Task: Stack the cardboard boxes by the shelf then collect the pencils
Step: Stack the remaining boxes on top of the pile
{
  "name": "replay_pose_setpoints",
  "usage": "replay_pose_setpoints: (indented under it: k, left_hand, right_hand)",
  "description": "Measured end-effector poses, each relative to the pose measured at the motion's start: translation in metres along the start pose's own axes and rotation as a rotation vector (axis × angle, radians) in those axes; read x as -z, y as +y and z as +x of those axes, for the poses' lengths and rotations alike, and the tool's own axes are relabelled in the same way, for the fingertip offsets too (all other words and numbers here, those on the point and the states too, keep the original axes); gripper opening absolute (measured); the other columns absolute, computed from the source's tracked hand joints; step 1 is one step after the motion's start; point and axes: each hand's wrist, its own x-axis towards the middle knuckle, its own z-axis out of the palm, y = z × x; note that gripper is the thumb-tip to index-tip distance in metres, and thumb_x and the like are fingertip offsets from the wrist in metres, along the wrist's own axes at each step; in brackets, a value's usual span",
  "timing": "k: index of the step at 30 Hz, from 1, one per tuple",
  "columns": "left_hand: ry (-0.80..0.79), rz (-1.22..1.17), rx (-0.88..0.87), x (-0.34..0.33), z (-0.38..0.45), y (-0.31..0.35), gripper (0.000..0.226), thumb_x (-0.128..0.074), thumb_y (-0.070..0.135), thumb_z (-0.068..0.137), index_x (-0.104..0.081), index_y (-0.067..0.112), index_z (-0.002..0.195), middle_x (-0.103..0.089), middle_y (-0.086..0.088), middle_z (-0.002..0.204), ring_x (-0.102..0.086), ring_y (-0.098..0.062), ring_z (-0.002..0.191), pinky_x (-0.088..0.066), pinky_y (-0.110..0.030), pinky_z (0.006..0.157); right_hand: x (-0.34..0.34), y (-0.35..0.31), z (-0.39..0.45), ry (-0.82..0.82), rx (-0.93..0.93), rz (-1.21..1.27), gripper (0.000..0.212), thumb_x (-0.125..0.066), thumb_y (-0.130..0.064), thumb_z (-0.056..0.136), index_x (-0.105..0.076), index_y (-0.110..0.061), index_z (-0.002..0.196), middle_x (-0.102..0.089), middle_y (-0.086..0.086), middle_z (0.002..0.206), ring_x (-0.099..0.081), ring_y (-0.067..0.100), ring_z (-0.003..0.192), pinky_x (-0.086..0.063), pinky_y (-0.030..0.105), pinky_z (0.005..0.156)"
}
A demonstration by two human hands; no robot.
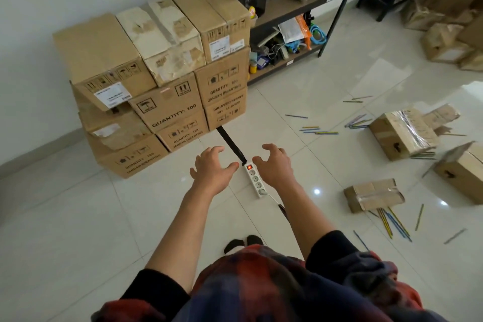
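Both bare forearms are stretched forward from dark sleeves pushed up near the elbows, angled toward twelve o'clock. The left hand is held palm down with fingers spread and lightly curled, nothing being gripped. The right hand is mirrored at its three o'clock, fingers likewise splayed, curled and empty

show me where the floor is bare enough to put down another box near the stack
The widest bare tile lies left of the left hand, between the box stack and the wall. The strip ahead of the hands holds a power strip. To the right it is crowded: loose boxes and scattered pencils.
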Motion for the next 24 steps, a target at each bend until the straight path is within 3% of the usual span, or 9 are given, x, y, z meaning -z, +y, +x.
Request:
replay_pose_setpoints:
  k: [5,12,24]
  left_hand:
    - [-0.066,-0.044,0.005,-0.021,-0.010,0.010,0.060,-0.065,0.046,0.088,-0.045,0.024,0.139,-0.043,-0.002,0.146,-0.042,-0.026,0.133,-0.034,-0.052,0.109]
    - [-0.137,-0.036,-0.040,-0.069,-0.028,0.061,0.055,-0.065,0.044,0.088,-0.046,0.026,0.136,-0.044,-0.003,0.143,-0.045,-0.025,0.129,-0.034,-0.049,0.110]
    - [-0.114,-0.114,-0.049,-0.218,-0.089,0.190,0.059,-0.067,0.043,0.085,-0.046,0.024,0.137,-0.045,-0.004,0.143,-0.047,-0.028,0.129,-0.039,-0.051,0.107]
  right_hand:
    - [0.017,0.026,-0.009,-0.002,-0.025,-0.040,0.047,-0.057,-0.041,0.091,-0.049,-0.028,0.136,-0.044,0.003,0.140,-0.045,0.027,0.127,-0.036,0.046,0.106]
    - [0.065,0.089,-0.009,0.027,-0.072,-0.011,0.044,-0.059,-0.038,0.090,-0.053,-0.027,0.132,-0.046,0.005,0.136,-0.050,0.028,0.121,-0.039,0.047,0.104]
    - [0.214,0.235,0.005,0.052,-0.026,-0.032,0.045,-0.058,-0.038,0.092,-0.051,-0.025,0.135,-0.047,0.007,0.136,-0.044,0.030,0.126,-0.039,0.047,0.105]
